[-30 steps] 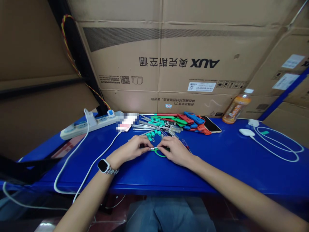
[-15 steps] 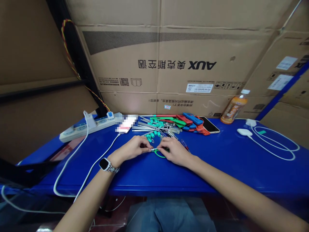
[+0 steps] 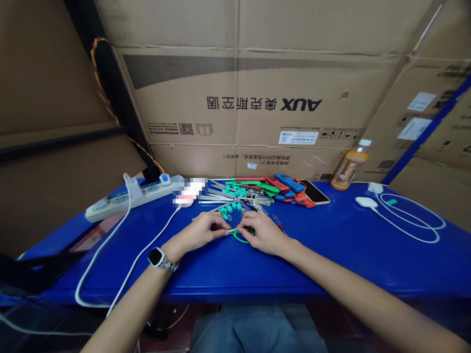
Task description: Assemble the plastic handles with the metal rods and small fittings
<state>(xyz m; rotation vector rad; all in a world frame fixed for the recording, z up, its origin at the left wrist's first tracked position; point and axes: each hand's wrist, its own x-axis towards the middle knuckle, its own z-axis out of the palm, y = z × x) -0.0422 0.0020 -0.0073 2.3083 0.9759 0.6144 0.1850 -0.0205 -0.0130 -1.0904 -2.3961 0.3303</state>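
Nearest, the left hand [image 3: 201, 232] and right hand [image 3: 264, 232] meet low over the blue bench [image 3: 206, 272], their fingertips almost touching. Each is closed to a thumb-and-finger pinch on a small silvery piece [image 3: 233, 230] held between them. A green loop [image 3: 239, 240] hangs just below it, by the right hand's fingers.

Over the last second almost nothing has shifted — same pinch, same spot, only the camera's view has drifted a little. I'd judge this fine fingertip work, with no carrying in it.

The fingers cover both ends of the silvery piece, so how it joins the loop — if it does — I cannot tell. Beyond them, teal clips [image 3: 229, 209] and metal strips [image 3: 210, 200] overlap too tightly to count. Farther off, a phone [image 3: 191, 192] on the left is pixelated, and coloured tags [image 3: 290, 183] partly cover another, dark-screened phone [image 3: 315, 191].
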